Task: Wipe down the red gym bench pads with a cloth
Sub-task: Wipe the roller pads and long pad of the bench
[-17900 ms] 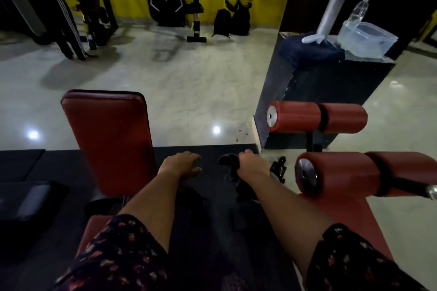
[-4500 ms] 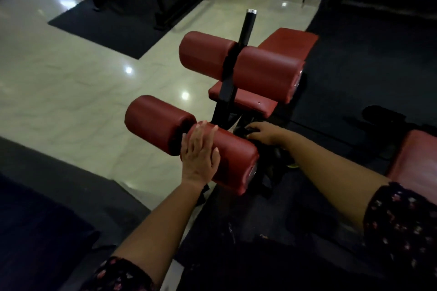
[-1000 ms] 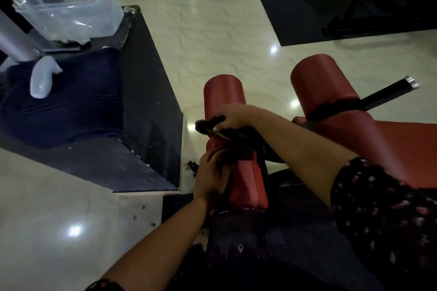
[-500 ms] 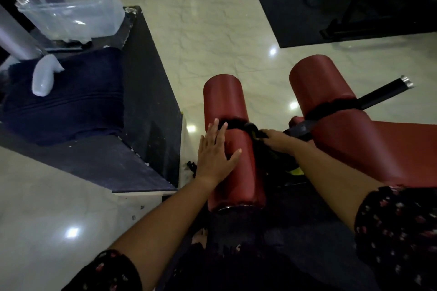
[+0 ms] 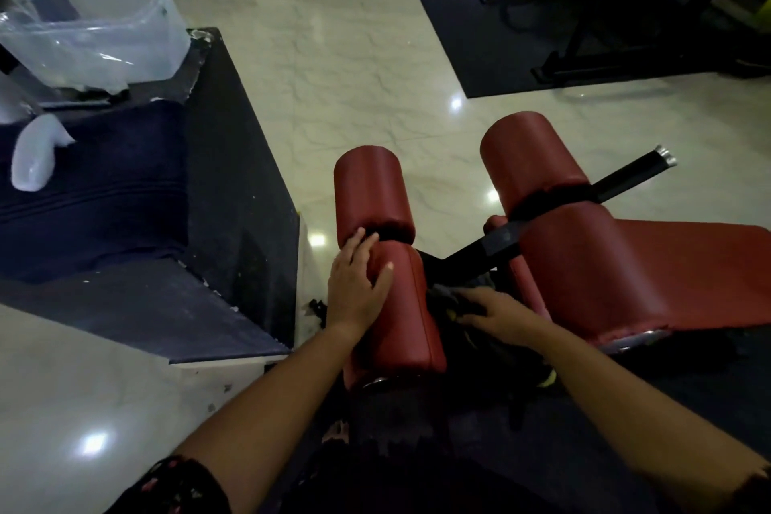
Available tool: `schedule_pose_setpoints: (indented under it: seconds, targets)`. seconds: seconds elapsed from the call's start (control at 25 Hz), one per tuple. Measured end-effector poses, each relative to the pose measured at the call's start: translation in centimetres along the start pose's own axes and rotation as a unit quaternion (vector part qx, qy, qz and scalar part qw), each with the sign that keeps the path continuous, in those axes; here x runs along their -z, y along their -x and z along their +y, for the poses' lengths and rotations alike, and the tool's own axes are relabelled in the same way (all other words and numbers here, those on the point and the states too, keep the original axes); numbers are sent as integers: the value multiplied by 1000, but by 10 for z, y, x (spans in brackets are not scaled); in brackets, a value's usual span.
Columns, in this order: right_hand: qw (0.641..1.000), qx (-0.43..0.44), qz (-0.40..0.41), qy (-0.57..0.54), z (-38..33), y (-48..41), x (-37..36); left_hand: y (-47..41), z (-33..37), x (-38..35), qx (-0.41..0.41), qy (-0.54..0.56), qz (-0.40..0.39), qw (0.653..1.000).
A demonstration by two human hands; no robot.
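Observation:
Two red roller pads run away from me. On the near half of the left roller (image 5: 377, 196) rests my left hand (image 5: 358, 283), fingers straight and thumb spread over the top. My right hand (image 5: 494, 311) is low in the gap between the rollers, holding a dark cloth (image 5: 448, 293) against the left roller's right side. The right roller (image 5: 538, 163) sits on a black bar (image 5: 617, 182), and behind it the flat red seat pad (image 5: 684, 267) stretches to the right edge.
A black box (image 5: 233, 163) stands close on the left, carrying a folded dark-blue towel (image 5: 91, 188), a clear plastic tub (image 5: 91, 29) and a white handle. Black floor mats and machine frames (image 5: 605, 25) lie at the far right on pale marble floor.
My right hand has dropped with the cloth from the top of the left roller into the gap on its right side. My left hand stays flat on the roller.

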State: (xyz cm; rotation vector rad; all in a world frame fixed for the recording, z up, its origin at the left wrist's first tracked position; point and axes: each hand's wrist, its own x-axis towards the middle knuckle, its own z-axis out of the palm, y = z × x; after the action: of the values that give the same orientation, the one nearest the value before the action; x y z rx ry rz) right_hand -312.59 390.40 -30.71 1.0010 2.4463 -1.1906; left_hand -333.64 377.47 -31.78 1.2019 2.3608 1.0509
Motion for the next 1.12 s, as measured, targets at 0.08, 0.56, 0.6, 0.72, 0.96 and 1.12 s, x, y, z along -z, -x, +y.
schedule_pose_setpoints:
  seconds: [0.08, 0.56, 0.6, 0.72, 0.96, 1.12]
  targets:
    - [994, -6, 104, -34, -10, -13, 8, -15, 0, 8, 21, 5, 54, 998]
    - [988, -14, 153, -28, -25, -33, -11, -36, -21, 4, -46, -38, -72, 996]
    - [978, -16, 206, -37, -33, -40, -4, -48, -24, 8, -63, -49, -66, 995]
    - [956, -55, 285, 31, -61, -72, 23, -93, -41, 26, -81, -105, -102, 986]
    - [962, -53, 214, 160, -96, -119, 17, -161, -69, 40, -150, -225, -230, 935]
    - [966, -111, 206, 114, -87, -124, 22, -162, -74, 28, -147, -159, -288, 933]
